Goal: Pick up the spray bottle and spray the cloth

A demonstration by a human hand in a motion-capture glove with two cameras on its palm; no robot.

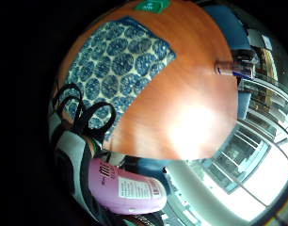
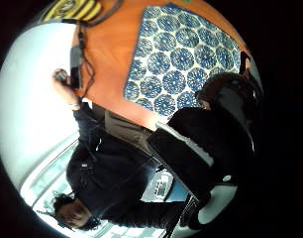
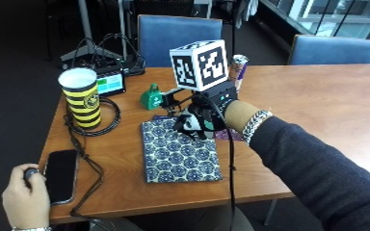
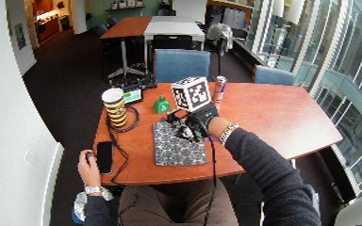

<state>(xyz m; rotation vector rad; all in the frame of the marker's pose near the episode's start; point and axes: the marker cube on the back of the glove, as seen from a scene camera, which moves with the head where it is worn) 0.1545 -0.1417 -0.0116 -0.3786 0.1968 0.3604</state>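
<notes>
1. Near the middle of the outside view, the gloved right hand (image 3: 201, 120) is hovering over the far end of the cloth (image 3: 180, 151), with its fingers curling round a pink spray bottle (image 1: 127, 190).
2. The spray bottle is showing best in the little finger side palm view, where its pink body with a white label is lying close against the palm and the black straps; in the outside view only a sliver of pink is peeking out beside the wrist.
3. The blue patterned cloth is lying flat on the wooden table (image 3: 313, 96), in the lower centre of the outside view, below the hand.
4. A small green object (image 3: 150, 97) is standing on the table just beyond the cloth, toward the upper left of the hand.
5. A yellow-and-black striped cup (image 3: 82, 97) is standing at the left of the frame, inside a loop of black cable.
6. A drinks can (image 3: 239, 67) is standing behind the hand, near the table's far edge.
7. A black phone (image 3: 61, 175) is lying at the lower left, and the person's bare left hand (image 3: 24, 197) is resting beside it at the table's near corner.
8. Two blue chairs (image 3: 178, 36) are standing beyond the table along the top of the frame.
</notes>
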